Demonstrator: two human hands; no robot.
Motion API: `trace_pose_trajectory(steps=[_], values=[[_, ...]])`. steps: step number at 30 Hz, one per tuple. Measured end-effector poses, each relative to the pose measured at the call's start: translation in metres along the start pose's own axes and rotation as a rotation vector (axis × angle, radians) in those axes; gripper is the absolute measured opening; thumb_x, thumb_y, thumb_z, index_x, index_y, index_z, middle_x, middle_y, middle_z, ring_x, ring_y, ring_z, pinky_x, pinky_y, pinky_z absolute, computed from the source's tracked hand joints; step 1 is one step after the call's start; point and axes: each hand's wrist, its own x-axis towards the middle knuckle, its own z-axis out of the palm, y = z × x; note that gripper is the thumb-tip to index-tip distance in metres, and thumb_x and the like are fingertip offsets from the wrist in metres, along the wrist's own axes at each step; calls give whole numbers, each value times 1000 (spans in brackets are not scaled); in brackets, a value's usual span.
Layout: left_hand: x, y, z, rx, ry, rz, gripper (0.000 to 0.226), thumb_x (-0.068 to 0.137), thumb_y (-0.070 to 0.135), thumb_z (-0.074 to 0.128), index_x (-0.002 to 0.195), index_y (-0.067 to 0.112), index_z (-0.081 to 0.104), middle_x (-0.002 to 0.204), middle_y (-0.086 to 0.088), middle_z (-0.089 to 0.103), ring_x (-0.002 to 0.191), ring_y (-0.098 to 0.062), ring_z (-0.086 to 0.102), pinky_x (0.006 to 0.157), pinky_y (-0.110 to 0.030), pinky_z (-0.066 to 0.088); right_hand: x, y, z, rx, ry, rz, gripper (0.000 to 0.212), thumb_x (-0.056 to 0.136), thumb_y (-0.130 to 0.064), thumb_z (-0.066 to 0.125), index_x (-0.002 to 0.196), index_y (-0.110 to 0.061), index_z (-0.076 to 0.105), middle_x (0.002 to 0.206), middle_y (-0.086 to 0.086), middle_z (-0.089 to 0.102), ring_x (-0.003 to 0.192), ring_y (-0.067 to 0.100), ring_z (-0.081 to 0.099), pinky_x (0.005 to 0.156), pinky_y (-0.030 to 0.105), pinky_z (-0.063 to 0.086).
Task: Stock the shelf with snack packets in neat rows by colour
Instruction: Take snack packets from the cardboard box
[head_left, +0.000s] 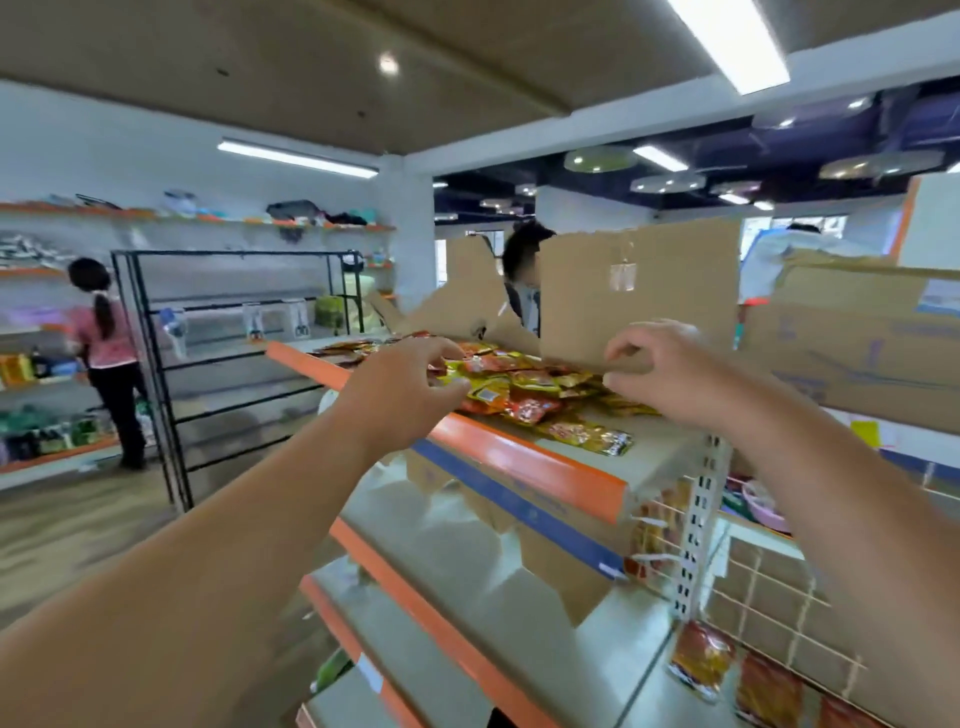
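Two hands up at the top shelf (519, 457). Left hand (402, 387): fingers (447, 349) bent, tips on the snack packets (519, 389); too blurred to tell whether I grip one. Right hand (662, 371): fingers curled by the lower edge of the torn cardboard box (639, 291); cannot tell if I hold anything. Packets: one loose heap, glossy, red and yellow mixed, too jumbled to count. One stray packet (592, 436) lies apart, nearer the shelf's edge.

Both bare forearms outstretched, left hand (410, 384) and right hand (670, 374) apart, fingers half-curled.
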Motion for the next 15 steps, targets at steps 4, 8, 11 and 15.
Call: trace_pose_trajectory(steps=[4, 8, 11, 15], values=[[35, -20, 13, 21, -40, 14, 36, 93, 45, 64, 129, 38, 64, 134, 9, 63, 122, -15, 56, 99, -37, 46, 39, 4, 11, -68, -39, -3, 25, 89, -40, 68, 112, -32, 65, 116, -6, 56, 99, 18, 53, 79, 31, 41], [77, -29, 27, 32, -68, 64, 38, 94, 45, 63, 131, 35, 64, 128, 11, 62, 115, -13, 56, 92, -32, 42, 75, 11, 22, -80, -72, 1, 25, 91, -39, 66, 115, -31, 64, 120, -6, 54, 99, 18, 54, 75, 32, 43], [110, -32, 36, 14, -91, 83, 37, 94, 43, 64, 129, 34, 66, 120, 15, 61, 109, -9, 57, 86, -27, 42, 99, 14, 28, -94, -101, 2, 22, 92, -41, 66, 113, -35, 62, 117, -8, 52, 94, 15, 53, 68, 30, 40], [147, -29, 43, 75, -310, 136, 39, 92, 51, 69, 128, 36, 66, 126, 13, 64, 113, -11, 60, 92, -30, 49, 123, 17, 37, -190, -188, -27, 24, 92, -45, 65, 114, -40, 59, 119, -10, 52, 96, 12, 54, 71, 28, 45]])
